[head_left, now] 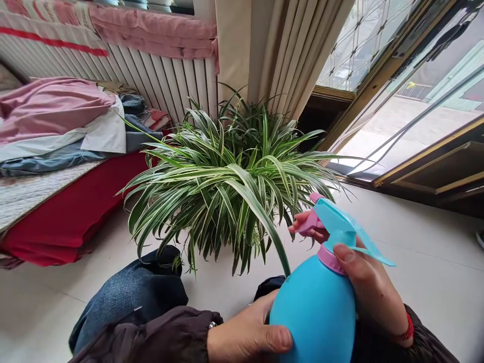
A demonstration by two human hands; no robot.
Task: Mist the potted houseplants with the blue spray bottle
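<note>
A round turquoise spray bottle (315,312) with a pink collar and pink trigger sits low in the middle, its nozzle aimed at a bushy spider plant (227,181) with striped green and white leaves. My left hand (247,333) cups the bottle's body from the left, thumb pressed on its front. My right hand (368,287) wraps the bottle's neck, with a finger on the pink trigger. The plant stands on the floor just beyond the bottle; its pot is hidden by leaves.
My knee in blue jeans (132,297) is at the lower left. A bed with a red base (71,212) and piled clothes lies on the left. A white radiator (159,80), beige curtains (280,55) and a window (412,116) stand behind. White floor tiles (416,242) surround the plant.
</note>
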